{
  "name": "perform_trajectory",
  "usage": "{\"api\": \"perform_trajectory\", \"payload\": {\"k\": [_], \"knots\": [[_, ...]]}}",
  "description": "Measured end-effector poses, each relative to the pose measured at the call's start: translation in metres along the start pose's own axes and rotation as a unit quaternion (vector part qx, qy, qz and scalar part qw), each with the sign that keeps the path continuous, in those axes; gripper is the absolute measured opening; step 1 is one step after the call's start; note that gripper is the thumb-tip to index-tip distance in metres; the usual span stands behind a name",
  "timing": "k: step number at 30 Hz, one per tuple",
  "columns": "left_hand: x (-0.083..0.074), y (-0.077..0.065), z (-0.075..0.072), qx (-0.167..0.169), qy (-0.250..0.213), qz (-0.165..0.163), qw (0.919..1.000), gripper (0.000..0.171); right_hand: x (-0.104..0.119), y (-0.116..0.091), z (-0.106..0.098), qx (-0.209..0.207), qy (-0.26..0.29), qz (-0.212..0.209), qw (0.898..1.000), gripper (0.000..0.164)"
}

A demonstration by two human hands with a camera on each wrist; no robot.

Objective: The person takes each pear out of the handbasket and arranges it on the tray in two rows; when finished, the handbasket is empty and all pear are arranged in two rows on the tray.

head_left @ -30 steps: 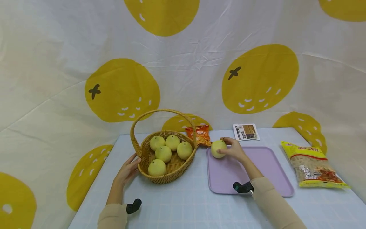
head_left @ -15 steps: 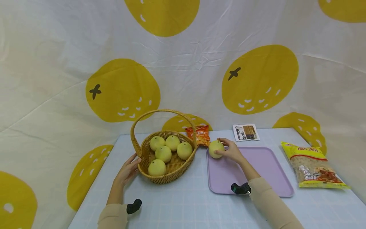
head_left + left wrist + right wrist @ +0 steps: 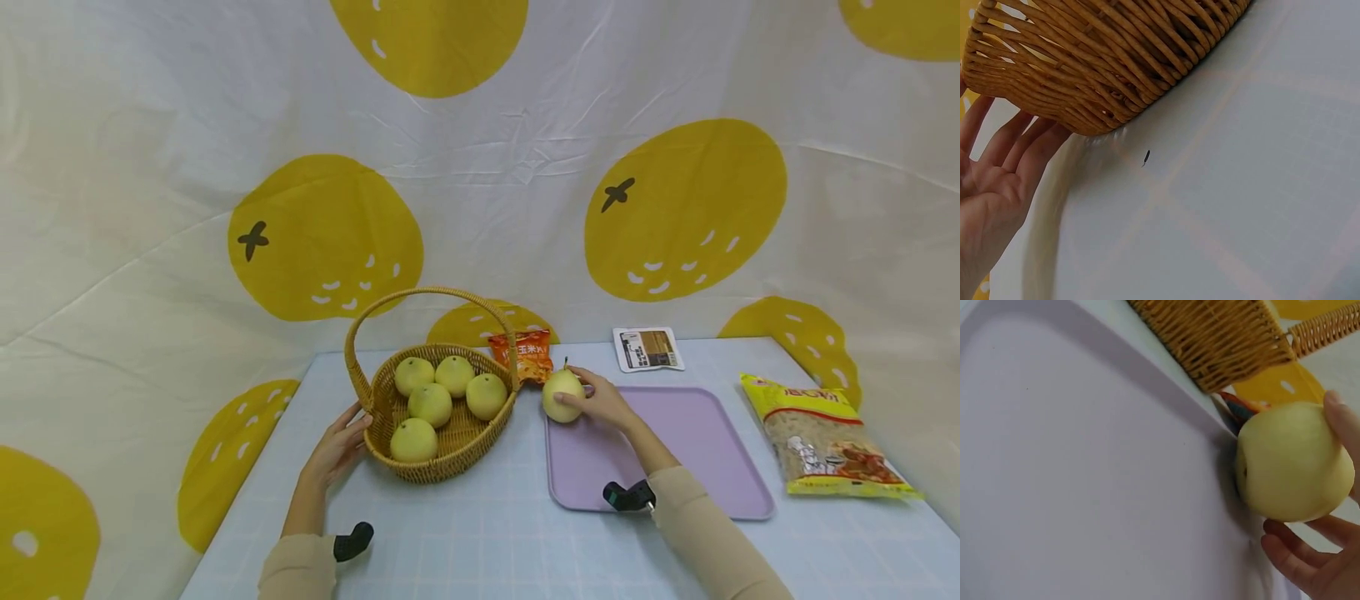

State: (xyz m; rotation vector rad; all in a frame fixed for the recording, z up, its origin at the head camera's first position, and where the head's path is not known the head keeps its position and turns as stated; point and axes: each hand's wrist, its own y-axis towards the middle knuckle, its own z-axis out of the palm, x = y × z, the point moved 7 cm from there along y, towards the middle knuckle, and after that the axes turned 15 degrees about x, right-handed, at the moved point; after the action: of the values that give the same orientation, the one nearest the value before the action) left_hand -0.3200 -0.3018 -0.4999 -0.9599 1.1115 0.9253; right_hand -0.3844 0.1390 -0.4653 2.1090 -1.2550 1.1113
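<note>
My right hand (image 3: 600,402) grips a pale yellow-green pear (image 3: 561,397) at the far left corner of a lilac tray (image 3: 667,467). In the right wrist view the pear (image 3: 1294,462) sits between thumb and fingers, its bottom end toward the tray, whose surface lies close by. The pear's stem points up. To the left stands a woven wicker basket (image 3: 431,472) with a tall arched handle, and several similar pears (image 3: 430,405) lie inside. My left hand (image 3: 337,450) touches the basket's left side with extended fingers (image 3: 1038,147); their tips are hidden behind the wicker.
An orange snack packet (image 3: 522,357) lies behind, between basket and tray. A white and brown packet (image 3: 648,348) is beyond the tray, and a large yellow-ended bag (image 3: 828,437) is at the right. A patterned cloth (image 3: 480,183) hangs behind the table.
My right hand has shifted slightly left with the pear and turned it, so the stem now points upward. The left hand and basket have stayed in place.
</note>
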Motion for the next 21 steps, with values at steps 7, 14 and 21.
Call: {"api": "perform_trajectory", "payload": {"k": [7, 14, 21], "knots": [[0.0002, -0.0003, 0.0007, -0.006, -0.007, -0.001, 1.0000, 0.066, -0.0070, 0.0003, 0.0041, 0.006, 0.015, 0.023, 1.000, 0.077], [-0.0002, 0.0003, 0.0033, 0.001, -0.008, 0.000, 1.0000, 0.065, -0.0046, -0.0019, 0.0028, 0.001, 0.045, -0.004, 0.999, 0.079], [0.0011, 0.0005, 0.0027, 0.005, -0.036, 0.002, 0.9993, 0.067, -0.0002, -0.0048, 0.0029, 0.012, 0.045, 0.007, 0.999, 0.082]]}}
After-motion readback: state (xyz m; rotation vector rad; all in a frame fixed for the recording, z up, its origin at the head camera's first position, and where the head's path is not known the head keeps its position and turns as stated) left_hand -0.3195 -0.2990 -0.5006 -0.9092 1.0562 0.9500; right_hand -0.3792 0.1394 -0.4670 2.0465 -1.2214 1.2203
